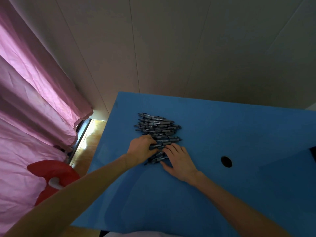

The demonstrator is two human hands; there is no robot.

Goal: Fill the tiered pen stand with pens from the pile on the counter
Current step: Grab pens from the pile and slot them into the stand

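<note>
Pens point(158, 130) lie in a big pile on the blue counter point(222, 127). They are dark with grey labels, and almost all of them point the same way, side to side. The pile sits near the middle of the counter, a bit to the left, and runs from the far part down to the hands.

Both hands are at the near end of the pile. The left hand point(141, 149) lies on the left side of the pile with its fingers bent down over some pens. It touches them, but I cannot tell if it holds any. The right hand point(179, 159) lies flat with its fingers spread out straight, and the fingertips press on the nearest pens. A few pens poke out between the two hands.

A round black hole point(226, 161) is in the counter to the right of the hands, apart from the pile. A dark thing point(313, 154) peeks in at the right edge, too cut off to tell what it is.

On the left hangs a pink curtain point(34, 100). A red thing point(51, 177) with a white part sits low in front of it, beside the left arm. A plain wall point(171, 48) stands behind the counter. A strip of wood floor point(89, 142) shows between the curtain and the counter.
</note>
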